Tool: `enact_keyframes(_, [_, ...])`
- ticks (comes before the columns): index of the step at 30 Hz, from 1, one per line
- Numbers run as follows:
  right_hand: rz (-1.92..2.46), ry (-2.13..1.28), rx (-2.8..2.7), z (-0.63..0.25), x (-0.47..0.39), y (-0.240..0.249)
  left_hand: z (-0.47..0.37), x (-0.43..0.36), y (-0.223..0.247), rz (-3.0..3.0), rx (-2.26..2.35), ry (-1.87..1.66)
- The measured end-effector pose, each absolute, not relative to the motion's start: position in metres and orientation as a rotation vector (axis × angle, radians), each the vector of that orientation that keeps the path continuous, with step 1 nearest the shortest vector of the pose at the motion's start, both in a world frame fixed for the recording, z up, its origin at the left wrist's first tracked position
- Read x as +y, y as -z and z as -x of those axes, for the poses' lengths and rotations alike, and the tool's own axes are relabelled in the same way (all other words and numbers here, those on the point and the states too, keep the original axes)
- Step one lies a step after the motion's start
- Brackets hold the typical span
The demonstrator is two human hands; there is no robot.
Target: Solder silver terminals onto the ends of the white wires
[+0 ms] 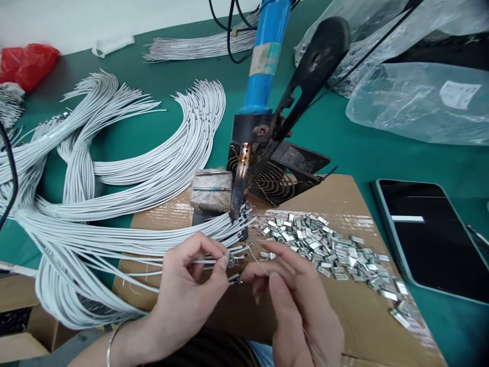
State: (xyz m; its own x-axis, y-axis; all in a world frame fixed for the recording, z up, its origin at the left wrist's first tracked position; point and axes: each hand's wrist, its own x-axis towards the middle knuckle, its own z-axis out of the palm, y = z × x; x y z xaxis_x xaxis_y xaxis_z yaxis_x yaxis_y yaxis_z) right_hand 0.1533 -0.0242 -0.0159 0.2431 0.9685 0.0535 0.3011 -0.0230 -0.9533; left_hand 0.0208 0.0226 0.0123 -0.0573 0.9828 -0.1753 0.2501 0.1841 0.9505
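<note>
Thumb and index finger of my left hand (196,285) pinch the end of a white cable, near its bared tip. My right hand (296,300), just to the right, closes its fingers on a thin solder wire (259,261) that rises toward the cable ends. Above both hands, a blue-handled soldering iron (266,56) in a black clamp points down, its dark tip over a row of white cables (153,238). Many small silver metal connectors (324,247) lie in a loose pile on the cardboard, right of the cable ends.
Bundled white cables (183,148) curve across the left side. A wrapped block (212,191) and a black fan (271,178) stand behind the hands. To the right lie a phone (431,234) and clear plastic bags (420,107). Cardboard (362,316) covers the green table (382,158).
</note>
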Motion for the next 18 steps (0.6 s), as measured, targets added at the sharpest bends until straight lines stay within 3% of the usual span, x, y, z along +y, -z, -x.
enact_keyframes(9, [1.409,-0.774,-1.416,-0.161,-0.009,0.016,-0.017,0.033,-0.009,-1.208,1.573,-0.965])
enact_keyframes(18, [1.489,-0.798,-1.169,-0.146,-0.005,0.01,-0.019,0.042,-0.006,-1.234,1.583,-0.936])
